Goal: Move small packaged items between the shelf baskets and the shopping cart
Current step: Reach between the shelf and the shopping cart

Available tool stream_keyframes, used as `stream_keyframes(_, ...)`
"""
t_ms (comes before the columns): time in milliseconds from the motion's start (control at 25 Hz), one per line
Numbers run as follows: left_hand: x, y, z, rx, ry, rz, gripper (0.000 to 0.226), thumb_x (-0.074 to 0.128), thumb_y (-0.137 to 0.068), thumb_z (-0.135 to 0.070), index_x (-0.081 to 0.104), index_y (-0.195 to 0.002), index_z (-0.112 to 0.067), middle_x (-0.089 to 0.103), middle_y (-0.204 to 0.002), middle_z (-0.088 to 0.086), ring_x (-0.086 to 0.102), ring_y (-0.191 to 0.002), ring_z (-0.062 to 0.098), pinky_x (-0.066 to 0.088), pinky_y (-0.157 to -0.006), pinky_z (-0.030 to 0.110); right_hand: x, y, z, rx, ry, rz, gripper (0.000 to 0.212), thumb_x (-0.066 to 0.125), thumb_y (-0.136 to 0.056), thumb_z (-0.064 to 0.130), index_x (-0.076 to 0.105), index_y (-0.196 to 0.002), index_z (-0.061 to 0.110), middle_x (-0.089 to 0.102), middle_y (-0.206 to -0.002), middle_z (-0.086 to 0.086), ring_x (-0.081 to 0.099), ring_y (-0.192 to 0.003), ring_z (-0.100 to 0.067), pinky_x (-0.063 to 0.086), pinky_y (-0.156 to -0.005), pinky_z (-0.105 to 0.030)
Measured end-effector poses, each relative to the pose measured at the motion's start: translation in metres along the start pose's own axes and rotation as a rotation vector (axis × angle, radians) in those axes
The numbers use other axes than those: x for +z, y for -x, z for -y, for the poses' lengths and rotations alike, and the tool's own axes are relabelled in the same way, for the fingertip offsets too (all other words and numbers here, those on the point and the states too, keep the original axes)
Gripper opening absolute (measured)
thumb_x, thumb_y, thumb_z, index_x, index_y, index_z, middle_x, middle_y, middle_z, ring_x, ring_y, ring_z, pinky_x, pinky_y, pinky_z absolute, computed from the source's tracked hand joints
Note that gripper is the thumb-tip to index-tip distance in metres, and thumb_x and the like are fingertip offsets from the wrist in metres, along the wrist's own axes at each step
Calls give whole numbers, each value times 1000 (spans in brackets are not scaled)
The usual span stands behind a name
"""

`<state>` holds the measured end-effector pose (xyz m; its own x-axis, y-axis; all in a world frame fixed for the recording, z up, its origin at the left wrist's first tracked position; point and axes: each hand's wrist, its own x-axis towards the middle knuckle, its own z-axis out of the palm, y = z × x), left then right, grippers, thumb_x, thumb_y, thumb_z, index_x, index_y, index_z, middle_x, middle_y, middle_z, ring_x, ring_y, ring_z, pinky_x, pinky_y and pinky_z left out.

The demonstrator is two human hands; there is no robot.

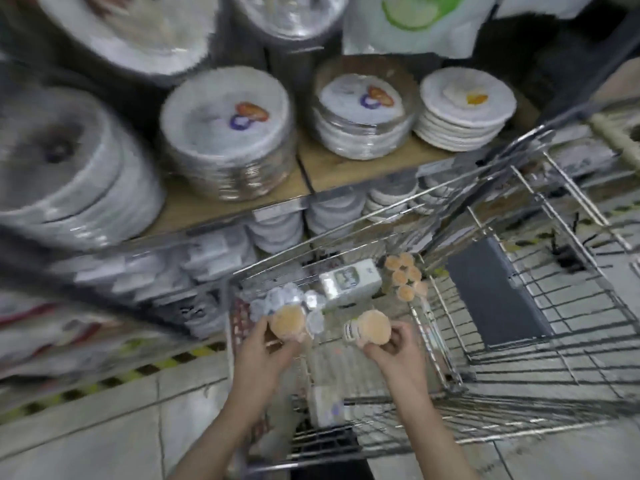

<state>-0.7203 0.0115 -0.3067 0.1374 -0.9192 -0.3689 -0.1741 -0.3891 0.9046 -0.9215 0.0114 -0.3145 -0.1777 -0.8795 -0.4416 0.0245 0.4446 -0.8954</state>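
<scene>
My left hand grips a small orange-topped packaged item over the wire shopping cart. My right hand grips a second orange-topped item with a white label, just to the right of the first. Both are held above the cart's upper basket. Inside that basket lie a cluster of several orange-topped items, a white boxed pack and several silvery-white wrapped pieces. The picture is blurred by motion.
Shelves ahead carry stacks of wrapped disposable plates, with more white packs on the shelf below. A white pack lies lower in the cart. Yellow-black floor tape runs along the shelf base on the tiled floor.
</scene>
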Motion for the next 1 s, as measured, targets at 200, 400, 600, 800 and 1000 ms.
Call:
stream_keyframes(200,-115,98,2,5,194,-275,29,70,-80,-2,60,-98,-23,69,-93,-4,65,-79,2,49,-68,16,92,85,21,-63,-52,251,41,78,-63,4,53,-95,7,65,-90,-3,62,-80,-10,46,-64,-9)
stream_keyframes(400,-239,215,40,25,316,-568,18,68,-83,-7,63,-98,-15,70,-92,2,65,-75,-3,48,-63,8,205,184,21,-39,-69,522,51,79,-55,32,60,-98,12,71,-84,4,64,-86,-13,49,-76,-25)
stream_keyframes(600,-338,321,83,-5,385,-871,24,76,-75,-26,66,-94,-16,73,-85,-2,67,-84,11,52,-70,19,302,275,2,-10,-34,752,53,79,-51,38,63,-99,21,73,-87,12,67,-86,-7,48,-88,-39)
stream_keyframes(800,-392,380,114,-39,455,-1046,12,71,-83,-18,66,-94,-20,70,-94,4,64,-91,20,50,-87,45,363,326,-7,7,47,899,46,82,-61,35,66,-102,21,74,-97,6,67,-97,-16,49,-93,-44)
stream_keyframes(1000,-427,355,104,0,509,-987,15,68,-83,-18,67,-97,-17,71,-91,1,66,-86,12,51,-68,21,409,319,7,-1,112,941,80,85,-38,59,67,-106,22,72,-105,-1,68,-97,-18,52,-87,-41)
